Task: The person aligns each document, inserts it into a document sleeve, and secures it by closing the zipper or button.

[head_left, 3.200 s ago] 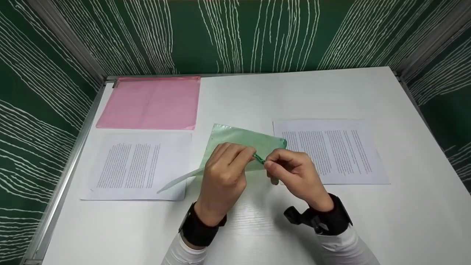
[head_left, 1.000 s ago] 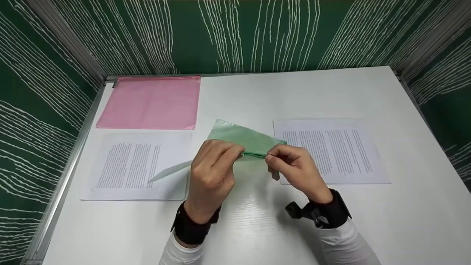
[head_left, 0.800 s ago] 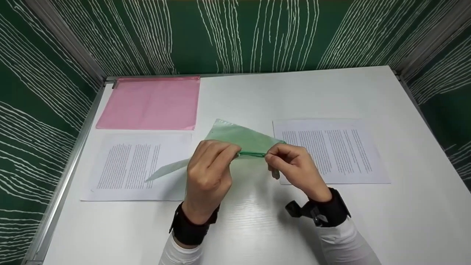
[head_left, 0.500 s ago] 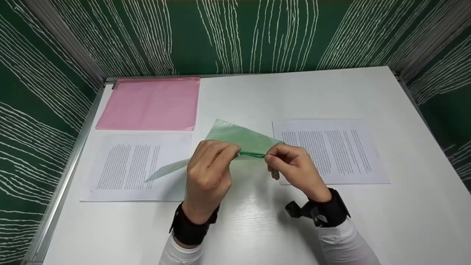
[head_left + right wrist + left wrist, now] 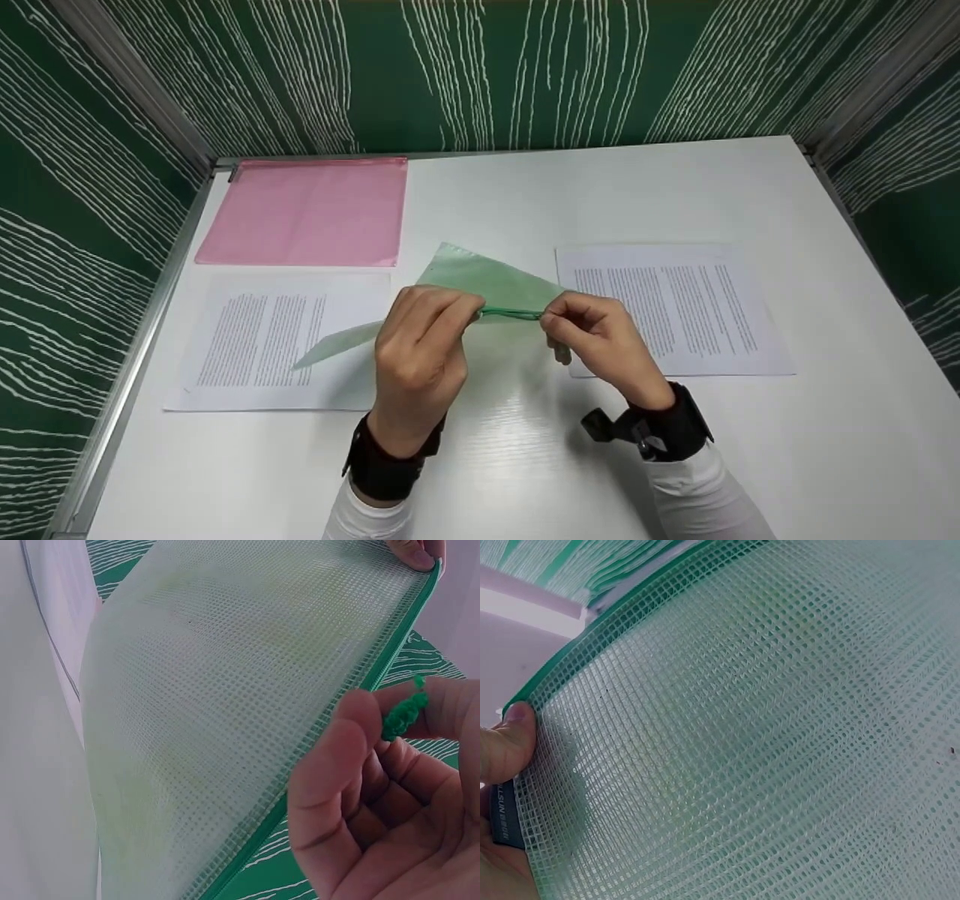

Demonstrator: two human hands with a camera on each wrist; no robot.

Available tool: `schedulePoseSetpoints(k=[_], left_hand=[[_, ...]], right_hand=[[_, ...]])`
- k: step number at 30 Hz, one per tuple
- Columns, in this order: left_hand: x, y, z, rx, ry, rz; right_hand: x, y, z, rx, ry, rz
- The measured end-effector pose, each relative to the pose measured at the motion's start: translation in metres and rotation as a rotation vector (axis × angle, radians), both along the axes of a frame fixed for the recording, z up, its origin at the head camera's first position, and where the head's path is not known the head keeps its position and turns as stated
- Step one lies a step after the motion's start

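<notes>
A green mesh zipper pouch is held up off the white table, its green zipper edge stretched between both hands in the head view. My left hand pinches one end of that edge; in the left wrist view the thumb lies on the mesh beside a dark label. My right hand pinches the zipper farther along. Close up in the right wrist view, a knotted green pull cord pokes out between its thumb and finger, which hide the zipper slider.
A pink zipper pouch lies flat at the table's back left. Printed papers are in front of it, partly overlapped by the green pouch's corner. More printed papers lie on the right. Green walls with white lines surround the table.
My left hand has moved left along with the pouch's end, so a longer stretch of zipper shows between the hands. The right hand stays nearly in place, still pinching.
</notes>
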State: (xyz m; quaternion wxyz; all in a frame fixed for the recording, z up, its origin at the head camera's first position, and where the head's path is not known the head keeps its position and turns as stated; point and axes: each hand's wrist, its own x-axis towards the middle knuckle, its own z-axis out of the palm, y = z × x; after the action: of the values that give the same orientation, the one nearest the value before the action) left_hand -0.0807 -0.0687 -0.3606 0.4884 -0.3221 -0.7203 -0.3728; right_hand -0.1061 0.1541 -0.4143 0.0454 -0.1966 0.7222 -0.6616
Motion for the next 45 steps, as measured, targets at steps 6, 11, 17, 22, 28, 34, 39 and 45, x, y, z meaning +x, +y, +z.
schedulePoseSetpoints(k=[6, 11, 17, 22, 28, 34, 39, 45], left_hand=[[0.000, -0.001, 0.003, -0.007, 0.019, 0.009], [0.002, -0.003, 0.005, 0.024, 0.030, 0.011], [0.001, -0.003, 0.006, 0.017, 0.043, 0.029], [0.001, -0.003, 0.006, 0.025, 0.052, 0.025], [0.001, -0.003, 0.007, 0.044, 0.067, 0.018], [0.002, -0.005, 0.009, 0.065, 0.100, 0.029], [0.002, -0.006, 0.009, 0.072, 0.106, 0.037], [0.002, -0.006, 0.011, 0.075, 0.118, 0.043]], right_hand=[[-0.001, 0.000, -0.001, 0.014, 0.006, -0.004], [-0.002, 0.001, -0.001, 0.030, 0.007, -0.015], [-0.003, 0.000, -0.002, 0.041, 0.001, -0.024], [-0.003, 0.001, -0.001, 0.058, -0.006, -0.024], [-0.003, 0.001, 0.000, 0.082, -0.025, -0.034], [-0.004, 0.002, -0.001, 0.088, -0.034, -0.043], [-0.004, 0.002, -0.002, 0.096, -0.049, -0.046], [-0.004, 0.002, -0.001, 0.098, -0.065, -0.047]])
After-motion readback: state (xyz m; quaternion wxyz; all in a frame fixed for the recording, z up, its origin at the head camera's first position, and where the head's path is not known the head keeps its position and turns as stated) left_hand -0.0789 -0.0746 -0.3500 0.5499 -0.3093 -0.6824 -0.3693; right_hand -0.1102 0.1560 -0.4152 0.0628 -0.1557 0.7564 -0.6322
